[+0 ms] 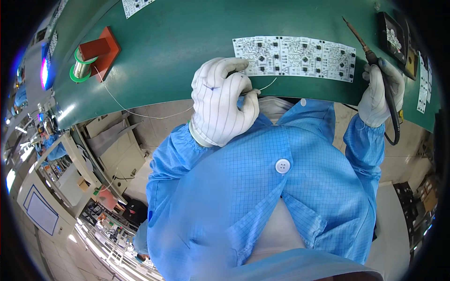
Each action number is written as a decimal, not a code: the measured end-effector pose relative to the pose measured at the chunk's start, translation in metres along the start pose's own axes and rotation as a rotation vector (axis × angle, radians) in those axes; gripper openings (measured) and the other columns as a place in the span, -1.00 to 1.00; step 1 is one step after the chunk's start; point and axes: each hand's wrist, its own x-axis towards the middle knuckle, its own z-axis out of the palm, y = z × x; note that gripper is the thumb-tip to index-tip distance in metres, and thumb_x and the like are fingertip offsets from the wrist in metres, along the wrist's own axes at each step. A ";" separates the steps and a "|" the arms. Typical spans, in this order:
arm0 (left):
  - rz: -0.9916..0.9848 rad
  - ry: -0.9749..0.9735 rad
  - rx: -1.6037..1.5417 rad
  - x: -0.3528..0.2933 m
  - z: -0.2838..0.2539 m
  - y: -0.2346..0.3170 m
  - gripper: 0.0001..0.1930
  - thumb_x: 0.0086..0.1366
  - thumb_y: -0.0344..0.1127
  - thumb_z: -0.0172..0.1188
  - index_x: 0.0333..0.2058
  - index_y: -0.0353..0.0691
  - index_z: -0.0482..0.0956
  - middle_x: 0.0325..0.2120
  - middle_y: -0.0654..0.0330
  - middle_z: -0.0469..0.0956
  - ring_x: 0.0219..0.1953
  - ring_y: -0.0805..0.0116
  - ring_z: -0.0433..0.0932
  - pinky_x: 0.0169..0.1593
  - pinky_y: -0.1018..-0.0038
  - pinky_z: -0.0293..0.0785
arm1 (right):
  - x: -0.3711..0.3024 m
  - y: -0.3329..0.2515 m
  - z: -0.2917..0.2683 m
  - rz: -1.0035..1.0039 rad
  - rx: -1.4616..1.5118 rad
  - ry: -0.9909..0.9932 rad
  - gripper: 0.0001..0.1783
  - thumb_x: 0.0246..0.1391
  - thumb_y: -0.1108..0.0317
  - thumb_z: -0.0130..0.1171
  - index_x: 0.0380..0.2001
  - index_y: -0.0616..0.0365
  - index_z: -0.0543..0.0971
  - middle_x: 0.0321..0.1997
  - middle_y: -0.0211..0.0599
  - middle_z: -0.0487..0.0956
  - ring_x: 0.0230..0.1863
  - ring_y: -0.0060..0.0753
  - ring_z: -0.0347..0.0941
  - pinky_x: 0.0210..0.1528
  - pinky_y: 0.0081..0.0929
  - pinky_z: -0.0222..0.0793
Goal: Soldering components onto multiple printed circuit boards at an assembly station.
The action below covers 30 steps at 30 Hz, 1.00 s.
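Observation:
My left hand [224, 100], in a white striped glove, is closed on thin solder wire [268, 85], whose free end sticks out past the fingertips. Its upper fingers reach the left end of a white circuit board panel [302, 58] lying near the table's front edge. The panel is made up of joined boards with small black parts. To the right of the panel, my gloved right hand [380, 93] grips a soldering iron [371, 56], tip pointing up and to the left, away from the panel. The iron's black cable loops down beside the wrist.
A solder spool [82, 69] sits on a reddish-brown stand [110, 51] at the left of the green table [178, 42]; its wire runs to my left hand. A dark tray [393, 37] stands far right, near more white boards [423, 84]. Another board [136, 6] lies at the back.

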 end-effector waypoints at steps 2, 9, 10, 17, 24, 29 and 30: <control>-0.018 0.033 -0.015 0.002 0.000 0.000 -0.86 -0.12 -0.44 0.26 -0.52 -0.14 0.50 -0.21 0.15 0.55 -0.19 0.15 0.52 -0.08 0.28 0.43 | 0.000 0.001 0.000 -0.047 -0.027 0.014 -0.83 0.13 0.60 0.12 -0.18 0.34 0.52 -0.26 -0.04 0.61 -0.31 -0.37 0.61 -0.29 -0.55 0.53; -0.258 0.086 -0.088 0.001 -0.006 -0.007 -0.86 0.04 -0.44 0.32 -0.39 -0.21 0.55 -0.28 0.13 0.56 -0.43 0.25 0.56 -0.40 0.44 0.49 | 0.002 0.000 0.002 -0.024 0.033 0.037 -0.76 0.05 0.57 0.22 -0.17 0.30 0.55 -0.31 -0.12 0.63 -0.36 -0.45 0.60 -0.28 -0.58 0.53; -0.260 0.087 -0.085 0.000 -0.006 -0.008 -0.86 0.04 -0.44 0.32 -0.39 -0.21 0.55 -0.28 0.13 0.56 -0.43 0.25 0.56 -0.40 0.44 0.49 | 0.002 0.000 0.002 -0.006 0.039 0.040 -0.76 0.05 0.56 0.22 -0.16 0.30 0.55 -0.31 -0.11 0.63 -0.36 -0.45 0.60 -0.28 -0.58 0.53; -0.215 0.129 -0.023 0.000 -0.007 -0.014 -0.86 0.03 -0.40 0.35 -0.41 -0.18 0.57 -0.29 0.15 0.56 -0.45 0.25 0.57 -0.42 0.43 0.49 | -0.001 -0.001 0.006 0.005 0.012 0.071 -0.82 0.11 0.56 0.13 -0.19 0.34 0.54 -0.27 -0.06 0.61 -0.37 -0.42 0.57 -0.33 -0.57 0.48; -0.168 0.200 -0.033 0.009 0.005 -0.018 -0.86 0.03 -0.38 0.34 -0.42 -0.16 0.55 -0.39 0.22 0.56 -0.46 0.24 0.56 -0.41 0.41 0.48 | 0.047 -0.050 0.011 0.125 0.195 -0.593 -0.87 0.06 0.50 0.18 -0.30 0.30 0.59 -0.22 -0.32 0.55 -0.34 -0.53 0.49 -0.29 -0.56 0.40; -0.080 0.270 0.043 0.014 0.017 -0.022 -0.84 0.02 -0.38 0.34 -0.42 -0.16 0.53 -0.44 0.25 0.55 -0.49 0.28 0.54 -0.42 0.42 0.48 | 0.059 -0.061 0.052 -0.040 0.116 -0.810 -0.79 -0.07 0.46 0.17 -0.29 0.28 0.53 -0.31 -0.27 0.51 -0.33 -0.49 0.41 -0.25 -0.56 0.32; -0.032 0.290 0.066 0.013 0.017 -0.022 -0.84 0.02 -0.38 0.34 -0.42 -0.15 0.53 -0.45 0.27 0.54 -0.50 0.29 0.54 -0.42 0.43 0.48 | 0.060 -0.062 0.055 -0.038 0.090 -0.838 -0.78 -0.08 0.46 0.18 -0.30 0.28 0.54 -0.29 -0.25 0.52 -0.31 -0.46 0.43 -0.21 -0.55 0.35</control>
